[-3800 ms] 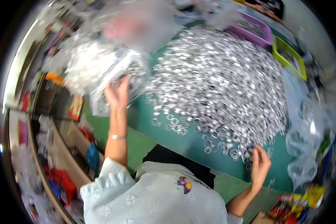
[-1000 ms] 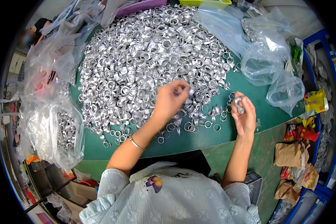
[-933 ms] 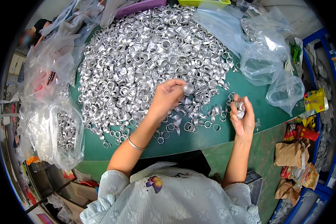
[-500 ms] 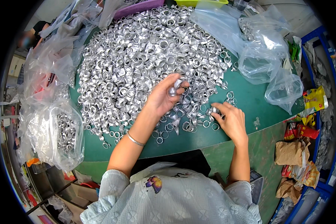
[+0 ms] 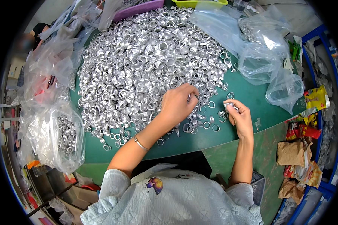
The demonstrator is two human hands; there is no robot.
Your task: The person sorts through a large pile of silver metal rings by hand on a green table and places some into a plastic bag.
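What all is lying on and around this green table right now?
Small silver metal rings: too many to count, one big heap across the table's middle.
Round green table: one, under the heap.
Clear plastic bags: several, mostly empty, far right of the heap.
Clear plastic bag filled with rings: one, at the left edge.
Purple tray and yellow-green tray: one each, far edge.
Brown paper bags: a few, lower right.
Thin bracelet: one, left wrist.
Left hand: reaching into the heap's near edge.
Right hand: fingers closed on silver rings.
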